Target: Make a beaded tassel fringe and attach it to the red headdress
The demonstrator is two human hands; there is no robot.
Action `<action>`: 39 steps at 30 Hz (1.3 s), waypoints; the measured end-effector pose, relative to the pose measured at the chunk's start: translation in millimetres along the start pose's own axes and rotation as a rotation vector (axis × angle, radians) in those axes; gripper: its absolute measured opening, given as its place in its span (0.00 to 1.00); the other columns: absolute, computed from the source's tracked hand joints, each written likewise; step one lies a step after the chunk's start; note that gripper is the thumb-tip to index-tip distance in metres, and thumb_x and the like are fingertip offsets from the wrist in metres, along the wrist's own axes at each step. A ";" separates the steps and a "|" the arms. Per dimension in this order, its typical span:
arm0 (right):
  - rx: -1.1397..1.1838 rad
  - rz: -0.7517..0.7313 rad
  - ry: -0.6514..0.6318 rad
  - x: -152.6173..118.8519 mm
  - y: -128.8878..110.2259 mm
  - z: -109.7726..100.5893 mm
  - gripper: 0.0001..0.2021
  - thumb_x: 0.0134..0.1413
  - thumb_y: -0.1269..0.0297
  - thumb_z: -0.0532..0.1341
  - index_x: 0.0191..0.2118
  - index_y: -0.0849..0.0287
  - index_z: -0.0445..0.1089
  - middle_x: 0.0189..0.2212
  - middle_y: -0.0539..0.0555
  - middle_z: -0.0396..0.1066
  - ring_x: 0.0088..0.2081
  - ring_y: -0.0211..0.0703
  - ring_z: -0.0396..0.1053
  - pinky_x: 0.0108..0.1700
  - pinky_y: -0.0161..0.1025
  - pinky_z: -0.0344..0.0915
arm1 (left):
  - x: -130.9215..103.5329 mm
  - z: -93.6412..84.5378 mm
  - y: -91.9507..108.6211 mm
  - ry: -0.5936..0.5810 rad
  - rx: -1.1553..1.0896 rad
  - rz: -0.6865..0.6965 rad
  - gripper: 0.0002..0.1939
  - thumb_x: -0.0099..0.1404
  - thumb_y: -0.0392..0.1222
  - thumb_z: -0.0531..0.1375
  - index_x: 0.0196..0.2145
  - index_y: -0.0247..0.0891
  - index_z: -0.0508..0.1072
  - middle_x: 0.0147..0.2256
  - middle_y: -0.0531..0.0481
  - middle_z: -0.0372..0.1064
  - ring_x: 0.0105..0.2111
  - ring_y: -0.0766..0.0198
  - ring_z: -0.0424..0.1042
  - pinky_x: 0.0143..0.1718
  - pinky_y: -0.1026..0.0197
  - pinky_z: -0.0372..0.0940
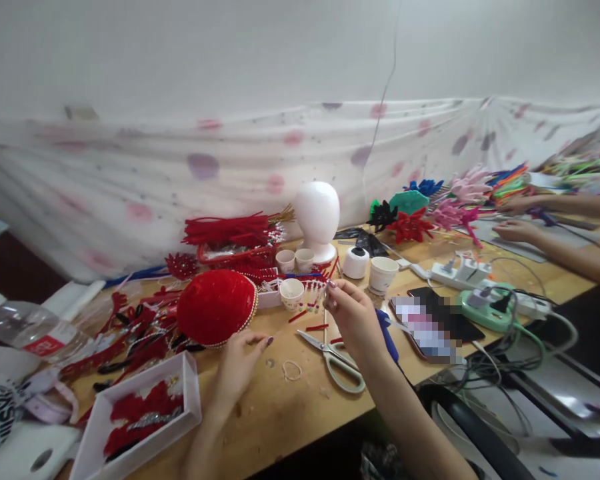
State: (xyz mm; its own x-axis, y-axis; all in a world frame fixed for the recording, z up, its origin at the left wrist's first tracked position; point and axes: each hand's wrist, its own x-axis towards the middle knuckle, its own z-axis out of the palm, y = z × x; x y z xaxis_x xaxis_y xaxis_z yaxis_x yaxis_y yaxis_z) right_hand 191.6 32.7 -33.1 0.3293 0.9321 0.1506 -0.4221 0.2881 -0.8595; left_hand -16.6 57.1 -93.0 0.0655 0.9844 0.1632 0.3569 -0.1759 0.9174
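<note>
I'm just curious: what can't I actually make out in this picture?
All in the head camera's view:
- Whatever the left hand and right hand may pinch: too small, covered by fingertips.
- The phone screen: hidden by blurred squares.
- Part of the blue tool: hidden behind the right forearm.
- The rest of the white bag: cut off by the left edge.
- The co-worker's body: beyond the right edge.
</note>
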 end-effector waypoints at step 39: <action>-0.043 -0.114 0.024 32.0 -33.5 57.5 0.13 0.37 0.61 0.67 0.16 0.56 0.61 0.17 0.44 0.53 0.24 0.35 0.49 0.25 0.36 0.49 | 36.2 2.6 13.1 -0.003 -0.293 0.012 0.06 0.52 0.43 0.63 0.26 0.40 0.78 0.40 0.43 0.76 0.48 0.51 0.72 0.51 0.54 0.63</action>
State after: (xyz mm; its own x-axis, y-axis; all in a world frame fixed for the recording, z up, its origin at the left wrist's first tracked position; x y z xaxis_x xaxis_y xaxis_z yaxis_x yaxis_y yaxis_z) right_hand 167.8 65.6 28.6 0.3930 0.8884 0.2373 -0.3442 0.3815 -0.8579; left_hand -7.1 90.4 -76.0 0.0710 0.9822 0.1737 0.0713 -0.1787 0.9813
